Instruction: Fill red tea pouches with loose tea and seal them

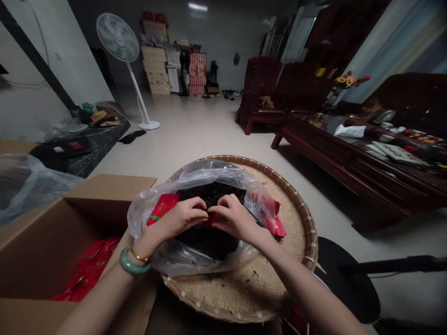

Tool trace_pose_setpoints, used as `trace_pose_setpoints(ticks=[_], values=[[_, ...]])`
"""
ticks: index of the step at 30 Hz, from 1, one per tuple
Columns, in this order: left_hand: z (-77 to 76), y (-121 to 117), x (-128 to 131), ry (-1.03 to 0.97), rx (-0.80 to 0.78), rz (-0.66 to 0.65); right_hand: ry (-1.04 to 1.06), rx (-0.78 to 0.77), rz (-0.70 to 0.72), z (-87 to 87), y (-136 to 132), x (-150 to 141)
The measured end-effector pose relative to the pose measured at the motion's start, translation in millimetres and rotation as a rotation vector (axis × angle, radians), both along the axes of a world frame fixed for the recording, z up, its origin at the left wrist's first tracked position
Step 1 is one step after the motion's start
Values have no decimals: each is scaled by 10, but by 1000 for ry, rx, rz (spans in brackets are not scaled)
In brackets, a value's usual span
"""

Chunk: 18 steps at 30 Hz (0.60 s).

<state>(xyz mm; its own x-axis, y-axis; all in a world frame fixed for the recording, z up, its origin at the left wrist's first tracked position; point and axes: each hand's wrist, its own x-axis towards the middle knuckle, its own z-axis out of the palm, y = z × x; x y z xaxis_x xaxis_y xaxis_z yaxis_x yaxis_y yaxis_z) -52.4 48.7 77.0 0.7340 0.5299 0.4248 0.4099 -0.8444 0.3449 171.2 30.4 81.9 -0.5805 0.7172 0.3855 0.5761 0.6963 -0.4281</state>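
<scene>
My left hand and my right hand meet fingertip to fingertip over an open clear plastic bag of dark, loose tea-like leaves. A small red packet shows between them, partly hidden by the right fingers, which curl round it. My left thumb and forefinger are bent together; what they pinch is too small to make out. Another red packet with a green mark lies at the bag's left side, near my left wrist. More red packets lie at the right of the bag.
The bag rests on a round woven bamboo tray with scattered leaf bits. At left stands an open cardboard box containing several red packets. A black round stand base is at right. Farther off are a white fan and a dark wooden table.
</scene>
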Motion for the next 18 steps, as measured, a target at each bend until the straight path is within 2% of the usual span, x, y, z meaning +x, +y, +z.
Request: trace_pose_setpoints(ticks=[3, 8, 13, 18], values=[[18, -18, 13, 13, 26, 6, 25, 130, -34, -123, 48, -21], [55, -54, 46, 88, 79, 2, 177, 115, -63, -104, 113, -41], [51, -66, 60, 113, 90, 21, 77, 97, -85, -36, 73, -62], [29, -79, 6, 102, 134, 49, -128, 262, -30, -67, 43, -10]])
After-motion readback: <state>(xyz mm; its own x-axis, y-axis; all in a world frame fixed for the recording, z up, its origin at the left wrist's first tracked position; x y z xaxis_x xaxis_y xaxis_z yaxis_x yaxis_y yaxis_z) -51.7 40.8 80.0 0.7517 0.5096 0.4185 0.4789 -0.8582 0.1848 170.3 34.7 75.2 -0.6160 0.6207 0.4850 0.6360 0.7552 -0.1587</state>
